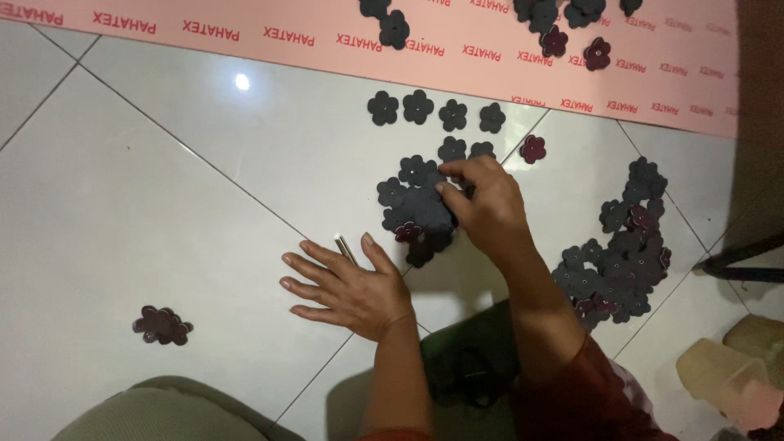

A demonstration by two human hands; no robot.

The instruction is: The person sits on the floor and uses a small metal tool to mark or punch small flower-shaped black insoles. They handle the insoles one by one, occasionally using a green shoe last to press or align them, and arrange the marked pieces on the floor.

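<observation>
While fingers (pixel 447 189) pinch, flower pile (pixel 415 208), open tiles (pixel 163 204)

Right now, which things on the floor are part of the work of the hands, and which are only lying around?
In use:
- right hand on the middle pile of dark flower cutouts
- left hand flat on the tile, thin metal stick beside it

Lying about:
- pink sheet
- small maroon pile
- pale containers

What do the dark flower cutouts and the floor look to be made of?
Flower cutouts: thin, flat, matte sheet, maybe foam or felt; they lie flush, overlap, and give no glare. A few show a maroon face. Which material exactly can't be told.
Floor: glossy white tile, likely ceramic; a lamp glints off it and dark grout lines cross it.
The right hand fingers the pile; the left hand lies flat.
</observation>
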